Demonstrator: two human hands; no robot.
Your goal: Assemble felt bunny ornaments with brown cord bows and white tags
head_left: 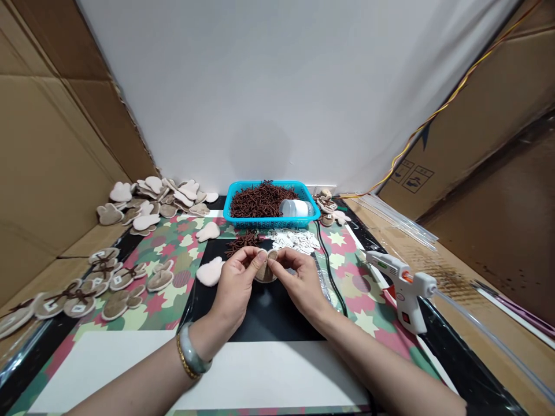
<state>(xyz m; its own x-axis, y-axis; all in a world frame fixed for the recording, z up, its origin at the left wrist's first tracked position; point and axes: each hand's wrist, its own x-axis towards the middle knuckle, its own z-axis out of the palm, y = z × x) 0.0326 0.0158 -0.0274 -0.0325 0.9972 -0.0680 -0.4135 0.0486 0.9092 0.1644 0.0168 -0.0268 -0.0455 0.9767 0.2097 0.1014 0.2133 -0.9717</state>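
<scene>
Above the black mat (260, 323), my left hand (234, 283) and my right hand (303, 283) pinch one small rabbit-shaped fabric piece (265, 275) from both sides. The thumbs and fingertips grip its two ears, and its brown fuzzy face is toward me. My fingers cover part of it. A white rabbit-shaped piece (210, 271) lies flat beside my left hand, with another pale one (208, 231) farther back. Just beyond my fingers are a small heap of brown bows (245, 242) and a scatter of small white labels (295, 241).
A blue basket (271, 223) of brown bows and a white-lidded jar (296, 208) stands at the back. Piled rabbit pieces (151, 199) sit back left; bow-decorated ones (97, 283) lie left. On the right stands a glue gun (401, 289), with a black cable (332, 271) nearer the middle.
</scene>
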